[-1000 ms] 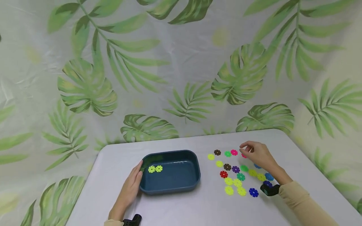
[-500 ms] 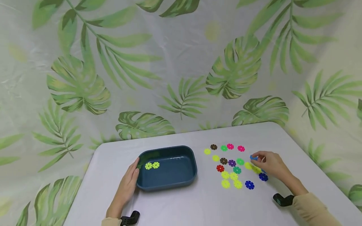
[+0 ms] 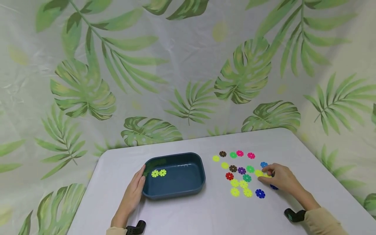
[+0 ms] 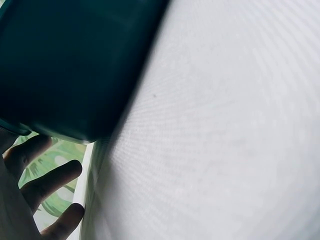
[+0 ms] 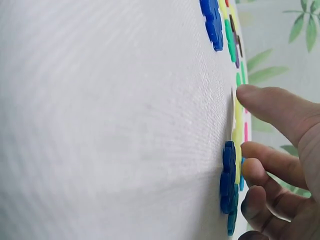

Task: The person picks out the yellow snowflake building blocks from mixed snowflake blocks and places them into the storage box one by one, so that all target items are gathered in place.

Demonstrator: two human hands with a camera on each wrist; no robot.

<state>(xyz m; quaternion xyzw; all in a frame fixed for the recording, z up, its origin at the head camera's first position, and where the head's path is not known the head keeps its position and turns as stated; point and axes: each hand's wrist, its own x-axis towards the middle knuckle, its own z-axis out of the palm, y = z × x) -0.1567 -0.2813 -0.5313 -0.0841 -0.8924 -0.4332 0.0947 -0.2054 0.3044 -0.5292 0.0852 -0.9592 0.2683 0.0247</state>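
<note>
Teal container (image 4: 70, 65); hand (image 4: 30, 195) alongside; white tabletop (image 4: 215, 125)

Dark blue disc (image 3: 274, 187) partly hidden by right grip (image 3: 280, 177), tray (image 4: 70, 60) cropped in left-wrist view

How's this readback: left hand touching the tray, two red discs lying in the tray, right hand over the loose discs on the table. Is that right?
Not quite: the two discs in the tray are yellow, not red; the head view shows it. The rest stands: left hand touching the tray, right hand over the loose discs on the table.
</note>
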